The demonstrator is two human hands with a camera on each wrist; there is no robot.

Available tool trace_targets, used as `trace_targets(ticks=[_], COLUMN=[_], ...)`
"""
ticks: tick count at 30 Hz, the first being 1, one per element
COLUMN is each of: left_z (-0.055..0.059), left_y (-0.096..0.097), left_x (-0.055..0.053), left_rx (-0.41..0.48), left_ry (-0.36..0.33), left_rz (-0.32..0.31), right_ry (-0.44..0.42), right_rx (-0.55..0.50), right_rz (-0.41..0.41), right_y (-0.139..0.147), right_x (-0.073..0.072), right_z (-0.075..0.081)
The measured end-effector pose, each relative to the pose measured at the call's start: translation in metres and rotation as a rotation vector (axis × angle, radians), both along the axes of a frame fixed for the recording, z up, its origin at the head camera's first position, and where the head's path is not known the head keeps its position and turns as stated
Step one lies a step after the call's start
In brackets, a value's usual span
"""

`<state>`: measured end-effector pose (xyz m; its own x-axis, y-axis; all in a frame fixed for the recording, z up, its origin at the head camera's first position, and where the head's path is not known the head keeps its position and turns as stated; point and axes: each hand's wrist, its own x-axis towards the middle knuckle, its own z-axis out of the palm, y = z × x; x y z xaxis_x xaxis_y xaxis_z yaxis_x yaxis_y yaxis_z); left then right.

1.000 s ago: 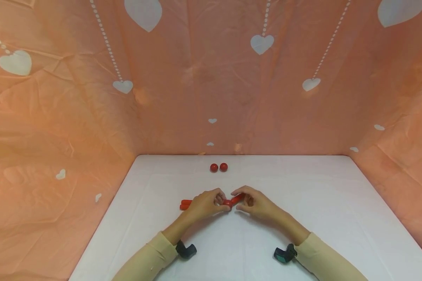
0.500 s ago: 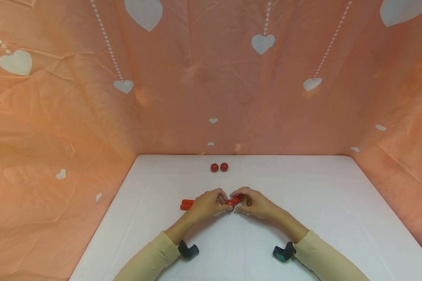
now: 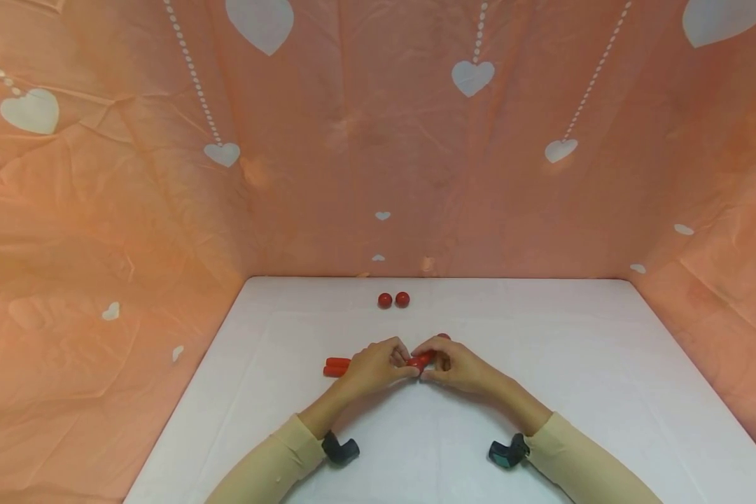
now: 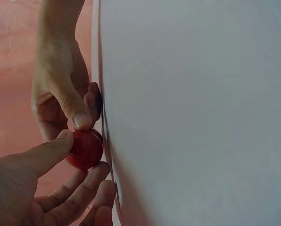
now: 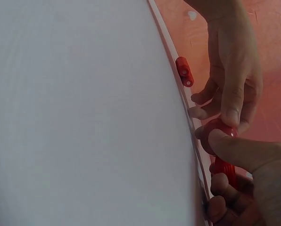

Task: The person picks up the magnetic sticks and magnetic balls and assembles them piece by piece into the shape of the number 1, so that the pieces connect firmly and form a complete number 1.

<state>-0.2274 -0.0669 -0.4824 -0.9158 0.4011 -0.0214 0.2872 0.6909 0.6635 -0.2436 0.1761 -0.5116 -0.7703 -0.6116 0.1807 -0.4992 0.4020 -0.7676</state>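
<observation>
Between the two hands is a red ball [image 4: 85,149] joined to a ribbed red bar [image 5: 225,170], both close over the white table. My left hand [image 3: 376,367] pinches the ball between thumb and fingertips. The right hand [image 3: 463,364] has its thumb pressed on the ball and its fingers curled round the bar, which it partly hides. Past the right knuckles a second round red end [image 3: 444,337] peeks out. Beside the left hand lie red bars [image 3: 335,372], side by side and partly covered by it; in the right wrist view their ends show small pale centres.
Two loose red balls [image 3: 385,300] sit close together towards the back of the white table [image 3: 542,336]. An orange cloth [image 3: 353,161] printed with pale hearts hangs behind and at both sides. Dark wrist cameras [image 3: 340,450] are strapped at both cuffs.
The left hand and the ball have shifted slightly right, and the right fingertips have come in onto the ball. The round red end beyond the right hand has come into sight.
</observation>
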Motion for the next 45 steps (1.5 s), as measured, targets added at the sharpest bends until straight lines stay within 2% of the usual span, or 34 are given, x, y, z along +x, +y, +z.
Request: trace_targets(ticks=[11,25,36,45], left_z=[0.000,0.003,0.012,0.017], left_y=[0.002,0.001,-0.021,-0.043], left_x=[0.000,0.002,0.004,-0.005], left_rx=[-0.010,-0.004,0.017,0.029], left_ry=[0.001,-0.002,-0.010,0.014], left_rz=[0.005,0.006,0.014,-0.027], right_ry=[0.065,0.041,0.017,0.011], right_rx=[-0.006,0.016,0.026,0.033], right_rz=[0.022,-0.010,-0.049,-0.086], right_y=[-0.001,0.001,0.008,0.009], right_x=[-0.001,-0.002,-0.003,-0.001], right_z=[-0.003,-0.005,-0.003,-0.001])
